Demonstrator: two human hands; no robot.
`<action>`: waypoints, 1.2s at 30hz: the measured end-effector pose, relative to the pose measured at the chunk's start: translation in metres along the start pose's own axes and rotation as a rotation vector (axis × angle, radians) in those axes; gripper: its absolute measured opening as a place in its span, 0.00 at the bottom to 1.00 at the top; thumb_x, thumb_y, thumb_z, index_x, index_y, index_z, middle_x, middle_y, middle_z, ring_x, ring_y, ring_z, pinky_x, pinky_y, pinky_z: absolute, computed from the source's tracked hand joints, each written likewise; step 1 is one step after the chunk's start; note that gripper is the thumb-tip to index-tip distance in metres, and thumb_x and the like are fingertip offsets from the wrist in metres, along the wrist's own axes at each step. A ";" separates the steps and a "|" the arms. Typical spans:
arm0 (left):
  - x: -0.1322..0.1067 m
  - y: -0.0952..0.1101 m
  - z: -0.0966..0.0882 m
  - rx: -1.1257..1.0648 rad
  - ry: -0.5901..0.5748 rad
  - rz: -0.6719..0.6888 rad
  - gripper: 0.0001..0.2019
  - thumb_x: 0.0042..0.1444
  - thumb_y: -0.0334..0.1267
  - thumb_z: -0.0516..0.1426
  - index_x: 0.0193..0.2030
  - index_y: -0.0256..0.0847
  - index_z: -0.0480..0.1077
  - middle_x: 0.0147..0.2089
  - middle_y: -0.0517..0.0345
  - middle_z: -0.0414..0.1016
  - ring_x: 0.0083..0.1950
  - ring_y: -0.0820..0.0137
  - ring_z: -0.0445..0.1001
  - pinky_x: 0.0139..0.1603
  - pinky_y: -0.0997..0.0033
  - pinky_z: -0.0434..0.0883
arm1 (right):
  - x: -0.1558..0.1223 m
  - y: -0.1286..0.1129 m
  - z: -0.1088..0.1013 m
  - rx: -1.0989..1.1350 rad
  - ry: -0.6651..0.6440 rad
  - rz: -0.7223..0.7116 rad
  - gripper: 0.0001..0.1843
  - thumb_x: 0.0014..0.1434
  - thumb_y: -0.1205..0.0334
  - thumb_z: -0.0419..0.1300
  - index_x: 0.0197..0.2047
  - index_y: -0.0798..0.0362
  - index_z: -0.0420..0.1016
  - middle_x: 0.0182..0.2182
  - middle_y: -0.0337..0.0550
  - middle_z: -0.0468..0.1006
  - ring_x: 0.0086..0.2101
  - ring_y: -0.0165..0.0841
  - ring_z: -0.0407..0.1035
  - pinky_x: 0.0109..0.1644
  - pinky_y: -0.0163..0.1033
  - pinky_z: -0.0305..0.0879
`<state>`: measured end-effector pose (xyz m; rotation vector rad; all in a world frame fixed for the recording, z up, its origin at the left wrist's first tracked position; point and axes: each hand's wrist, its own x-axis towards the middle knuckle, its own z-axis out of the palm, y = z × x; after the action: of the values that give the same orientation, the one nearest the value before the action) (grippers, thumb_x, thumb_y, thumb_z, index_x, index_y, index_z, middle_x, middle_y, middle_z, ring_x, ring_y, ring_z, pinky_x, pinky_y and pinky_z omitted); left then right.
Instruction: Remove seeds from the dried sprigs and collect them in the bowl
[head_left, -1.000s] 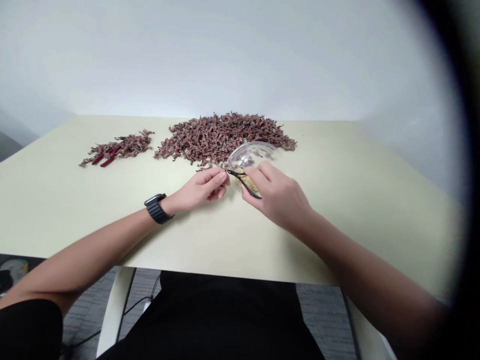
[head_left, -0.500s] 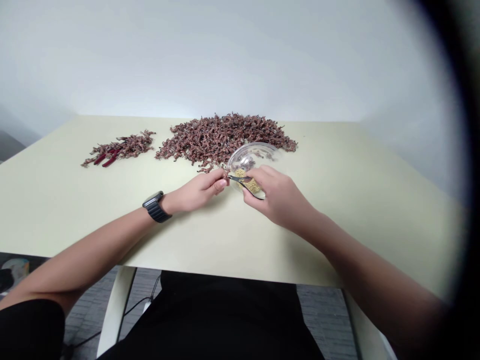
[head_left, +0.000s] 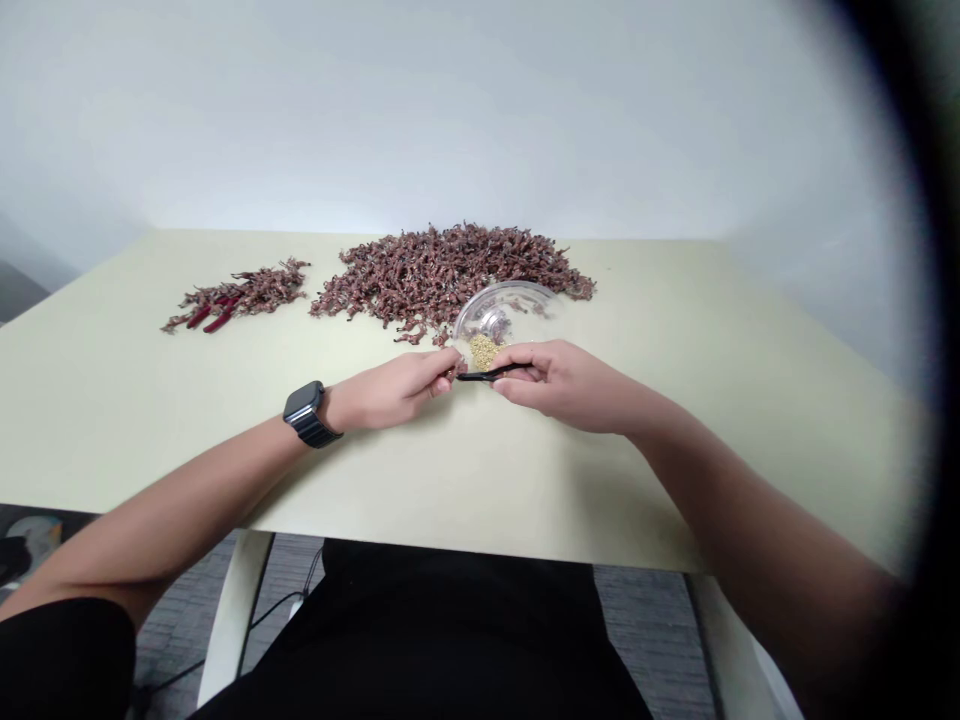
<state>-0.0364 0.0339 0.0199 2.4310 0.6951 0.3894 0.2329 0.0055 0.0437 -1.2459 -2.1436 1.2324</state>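
My left hand [head_left: 397,388] is closed in a pinch on a small dark piece, too small to name. My right hand [head_left: 561,383] grips small black pliers [head_left: 486,374], which lie almost level with the tip touching the left fingertips. Just behind both hands stands a clear glass bowl [head_left: 517,300] with yellowish seeds [head_left: 484,350] in it. A large heap of reddish-brown dried pods [head_left: 450,270] lies behind the bowl. My left wrist carries a black watch [head_left: 306,412].
A smaller heap of the same dried pods [head_left: 251,288] lies at the far left, with red-handled pliers [head_left: 210,315] on it. The pale table [head_left: 712,400] has its front edge near my body. A white wall stands behind.
My right hand has turned and lowered, swinging the pliers from a slant over the bowl to nearly level. The left hand has stayed pinched in about the same spot.
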 end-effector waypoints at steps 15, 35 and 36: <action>0.001 0.000 0.002 0.065 -0.008 -0.020 0.09 0.64 0.26 0.48 0.47 0.41 0.62 0.38 0.57 0.68 0.35 0.68 0.64 0.37 0.68 0.61 | 0.002 0.000 -0.001 0.072 -0.031 0.102 0.10 0.62 0.53 0.62 0.41 0.48 0.79 0.27 0.36 0.68 0.24 0.29 0.58 0.24 0.36 0.54; -0.080 -0.176 -0.117 0.620 0.911 -0.914 0.26 0.69 0.61 0.51 0.53 0.37 0.68 0.32 0.51 0.71 0.38 0.63 0.69 0.37 0.65 0.54 | 0.003 0.004 0.022 -0.072 0.327 -0.037 0.13 0.66 0.50 0.60 0.47 0.48 0.76 0.26 0.33 0.60 0.26 0.29 0.56 0.30 0.38 0.52; -0.085 -0.180 -0.120 0.637 0.923 -0.926 0.29 0.67 0.63 0.52 0.57 0.37 0.67 0.33 0.50 0.71 0.40 0.60 0.70 0.37 0.65 0.54 | 0.004 0.004 0.025 -0.134 0.356 -0.067 0.13 0.65 0.51 0.60 0.47 0.49 0.75 0.26 0.33 0.61 0.26 0.30 0.57 0.31 0.38 0.52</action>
<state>-0.2265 0.1657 -0.0032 1.9854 2.4940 0.9905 0.2164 -0.0032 0.0263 -1.3211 -2.0095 0.7807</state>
